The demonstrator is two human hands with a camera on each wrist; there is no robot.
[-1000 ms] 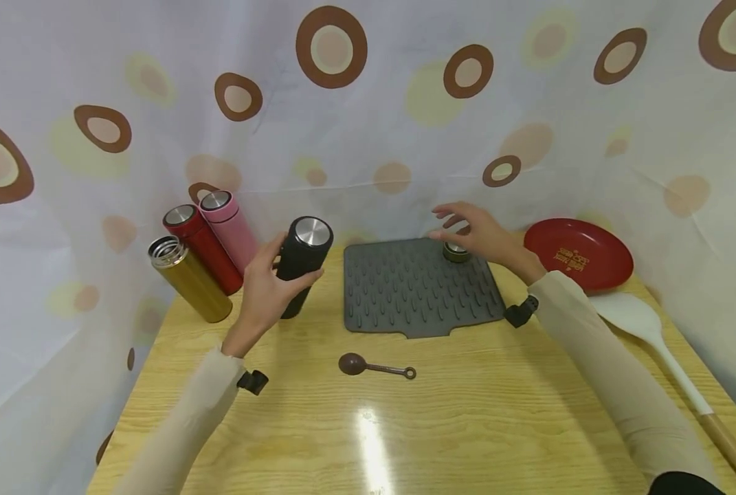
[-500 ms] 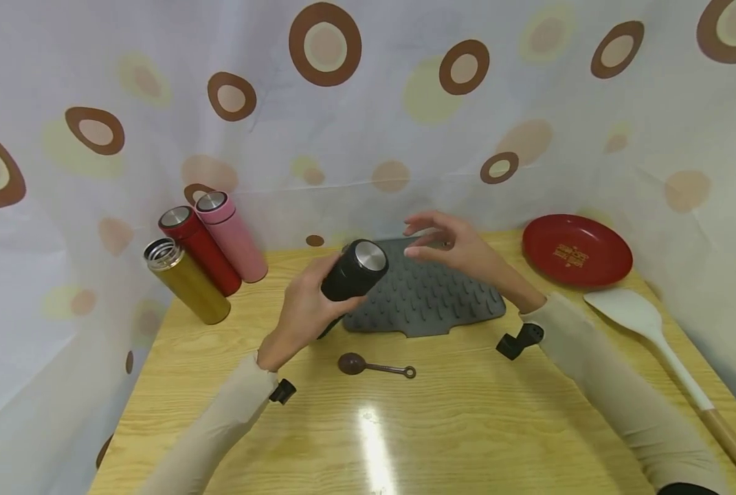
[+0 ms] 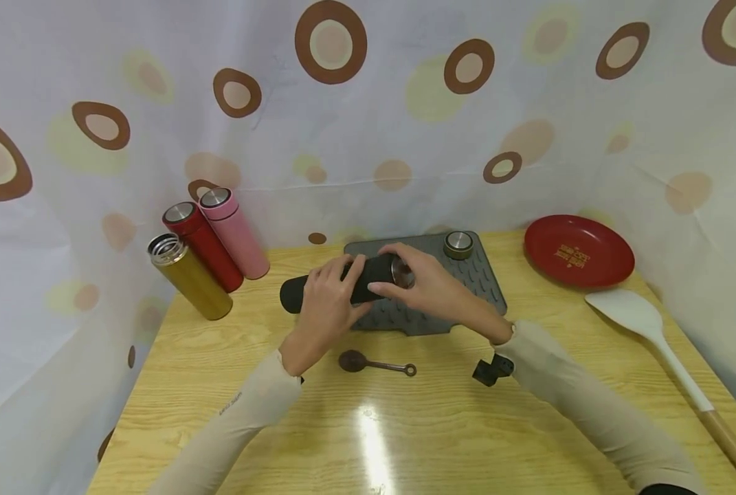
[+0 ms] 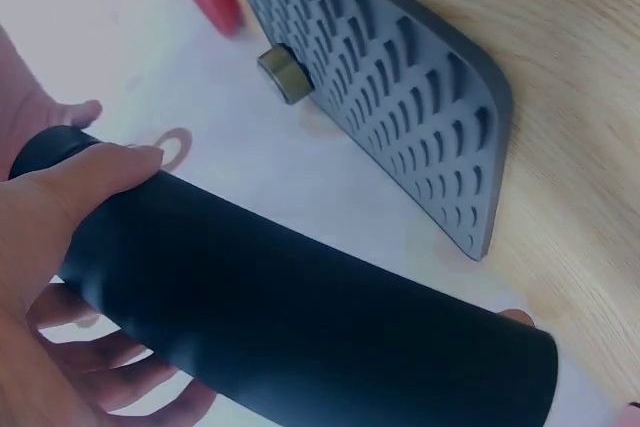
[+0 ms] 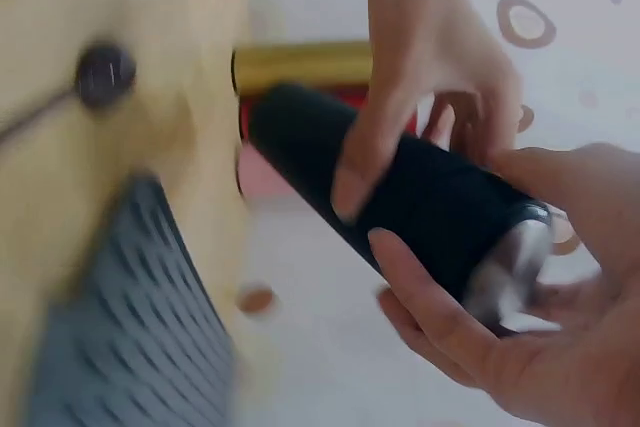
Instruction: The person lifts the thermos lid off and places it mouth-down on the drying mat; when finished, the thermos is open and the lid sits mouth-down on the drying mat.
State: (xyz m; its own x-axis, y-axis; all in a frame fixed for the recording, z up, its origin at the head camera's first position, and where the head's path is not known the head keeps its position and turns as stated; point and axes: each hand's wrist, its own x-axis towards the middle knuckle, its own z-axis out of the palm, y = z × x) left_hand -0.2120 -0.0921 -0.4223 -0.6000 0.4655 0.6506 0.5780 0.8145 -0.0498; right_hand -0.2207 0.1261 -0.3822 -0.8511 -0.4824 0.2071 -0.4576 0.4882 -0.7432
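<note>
One Uncapped, Three Capped

In the head view we see the left hand (image 3: 327,295) curled round the black vacuum flask (image 3: 375,269), which tilts above the gray mat's (image 3: 414,322) left part; the right hand (image 3: 432,289) closes its fingers about the steel-topped lid (image 3: 403,273). Left of the mat, the gold flask (image 3: 194,278) is lidless, while the red flask (image 3: 212,254) and pink flask (image 3: 238,234) look capped. A loose lid (image 3: 458,245) sits at the mat's far right.

In the left wrist view, the frame cuts off the black vacuum flask's underside.

In the right wrist view, blur keeps us from telling whether the steel-topped lid is loosened.
</note>
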